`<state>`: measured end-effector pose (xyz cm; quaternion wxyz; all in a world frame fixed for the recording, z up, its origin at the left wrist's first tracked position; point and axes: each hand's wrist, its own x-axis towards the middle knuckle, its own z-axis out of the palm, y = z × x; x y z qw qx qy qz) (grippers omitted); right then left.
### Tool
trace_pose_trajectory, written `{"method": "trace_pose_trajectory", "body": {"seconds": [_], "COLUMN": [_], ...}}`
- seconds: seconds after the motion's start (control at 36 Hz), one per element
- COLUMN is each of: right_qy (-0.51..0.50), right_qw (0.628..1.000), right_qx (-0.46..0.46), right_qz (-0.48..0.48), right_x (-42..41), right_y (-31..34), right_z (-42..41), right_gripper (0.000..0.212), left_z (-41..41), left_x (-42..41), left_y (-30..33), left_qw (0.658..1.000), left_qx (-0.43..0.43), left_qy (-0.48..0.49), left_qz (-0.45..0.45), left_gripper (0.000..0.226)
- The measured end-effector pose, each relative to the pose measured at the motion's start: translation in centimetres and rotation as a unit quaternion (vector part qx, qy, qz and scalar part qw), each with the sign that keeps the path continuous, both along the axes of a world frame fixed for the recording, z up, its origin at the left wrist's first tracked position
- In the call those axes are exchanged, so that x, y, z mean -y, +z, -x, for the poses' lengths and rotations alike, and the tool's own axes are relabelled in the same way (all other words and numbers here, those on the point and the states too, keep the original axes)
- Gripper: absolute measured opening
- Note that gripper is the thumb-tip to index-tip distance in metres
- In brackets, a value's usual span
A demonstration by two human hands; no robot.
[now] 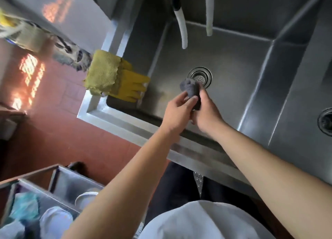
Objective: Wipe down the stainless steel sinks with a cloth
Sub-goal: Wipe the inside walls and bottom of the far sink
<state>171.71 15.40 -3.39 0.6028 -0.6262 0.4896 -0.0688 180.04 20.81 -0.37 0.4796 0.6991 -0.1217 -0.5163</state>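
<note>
Nearest the camera, both bare forearms reach over the front rim of the sink and meet above the basin. The left hand and the right hand together hold a small dark grey cloth, bunched into a wad. The left fingers are curled onto its near side, and the right fingers are closed around its far side and back, so both hands grip the cloth; it looks held just above the basin floor, though contact cannot be told from this angle.

Just beyond the fingertips lies the round drain strainer, partly hidden by the top of the wad. To the left of the fingers, well apart, a pair of yellow rubber gloves and a yellow-green rag hang over the sink's left edge. Farther beyond the fingers, two white hoses dangle into the basin. To the right of the fingers, past a steel divider, a second basin shows part of its own drain.

The step in hand seems to be readying the cloth. To do it well, refold the wad into a flat pad with a clean face outward, then let one hand press it flat on the steel. Work in overlapping strokes from the walls down toward the strainer, minding the corners and the ring around the drain, before moving to the second basin.
</note>
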Motion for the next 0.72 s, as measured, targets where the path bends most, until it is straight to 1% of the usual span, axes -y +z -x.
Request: {"method": "trace_pose_trajectory", "body": {"seconds": [0.03, 0.08, 0.14, 0.17, 0.22, 0.25, 0.28, 0.31, 0.33, 0.36, 0.42, 0.44, 0.47, 0.53, 0.56, 0.61, 0.64, 0.67, 0.72], "right_qy": [0.002, -0.036, -0.08, -0.099, -0.141, -0.159, -0.166, -0.161, -0.15, -0.133, -0.088, -0.066, -0.037, 0.041, 0.079, 0.152, 0.203, 0.263, 0.359], "right_qw": [1.0, 0.994, 0.975, 0.962, 0.936, 0.929, 0.93, 0.939, 0.954, 0.97, 0.985, 0.986, 0.983, 0.968, 0.954, 0.928, 0.915, 0.898, 0.858], "right_qx": [0.014, 0.04, 0.042, 0.032, 0.009, 0.0, -0.013, -0.031, -0.055, -0.085, -0.142, -0.155, -0.167, -0.213, -0.233, -0.236, -0.234, -0.242, -0.281], "right_qz": [-0.014, -0.095, -0.202, -0.254, -0.324, -0.335, -0.327, -0.301, -0.254, -0.187, -0.037, 0.02, 0.058, 0.13, 0.173, 0.245, 0.26, 0.256, 0.236], "right_x": [0.1, 0.3, 0.1, 0.1, 0.7, 1.3, 2.0, 2.9, 3.8, 4.8, 6.7, 7.6, 8.4, 9.4, 9.8, 10.0, 9.9, 9.5, 8.2], "right_y": [-0.4, -1.7, -3.2, -4.1, -6.0, -7.0, -7.8, -8.6, -9.3, -10.0, -10.9, -11.3, -12.0, -13.6, -14.7, -17.3, -18.7, -20.2, -23.1], "right_z": [-0.3, -0.8, -1.3, -1.5, -1.9, -2.3, -2.8, -3.4, -4.1, -5.0, -7.0, -8.0, -9.1, -11.0, -11.9, -14.3, -15.6, -16.9, -18.5], "right_gripper": [0.061, 0.051, 0.039, 0.034, 0.029, 0.029, 0.032, 0.034, 0.035, 0.034, 0.03, 0.034, 0.043, 0.06, 0.063, 0.059, 0.057, 0.057, 0.066], "left_z": [-0.4, -1.6, -3.1, -4.0, -6.0, -7.3, -8.6, -10.0, -11.4, -12.8, -15.1, -16.0, -16.8, -17.7, -18.0, -18.2, -18.2, -18.3, -18.4], "left_x": [-0.3, -1.1, -2.3, -3.0, -4.7, -5.6, -6.6, -7.5, -8.6, -9.4, -10.8, -11.3, -11.6, -11.9, -12.0, -12.3, -12.4, -12.5, -12.6], "left_y": [0.0, -0.2, -0.8, -1.0, -1.0, -1.0, -1.0, -1.2, -1.5, -1.8, -2.7, -3.3, -4.0, -5.1, -5.7, -6.8, -7.2, -7.5, -7.8], "left_qw": [1.0, 0.994, 0.979, 0.969, 0.947, 0.929, 0.907, 0.881, 0.855, 0.832, 0.794, 0.777, 0.764, 0.751, 0.751, 0.753, 0.753, 0.754, 0.757], "left_qx": [0.025, 0.069, 0.115, 0.147, 0.246, 0.315, 0.385, 0.449, 0.502, 0.536, 0.566, 0.573, 0.578, 0.582, 0.581, 0.584, 0.59, 0.595, 0.601], "left_qy": [-0.009, -0.06, -0.136, -0.164, -0.168, -0.151, -0.132, -0.11, -0.088, -0.069, -0.054, -0.059, -0.07, -0.094, -0.1, -0.091, -0.079, -0.066, -0.048], "left_qz": [-0.01, -0.051, -0.098, -0.112, -0.124, -0.122, -0.111, -0.098, -0.097, -0.122, -0.216, -0.255, -0.28, -0.298, -0.298, -0.289, -0.281, -0.271, -0.254], "left_gripper": [0.022, 0.018, 0.031, 0.033, 0.031, 0.033, 0.035, 0.038, 0.041, 0.047, 0.063, 0.068, 0.07, 0.069, 0.068, 0.067, 0.067, 0.067, 0.067]}}
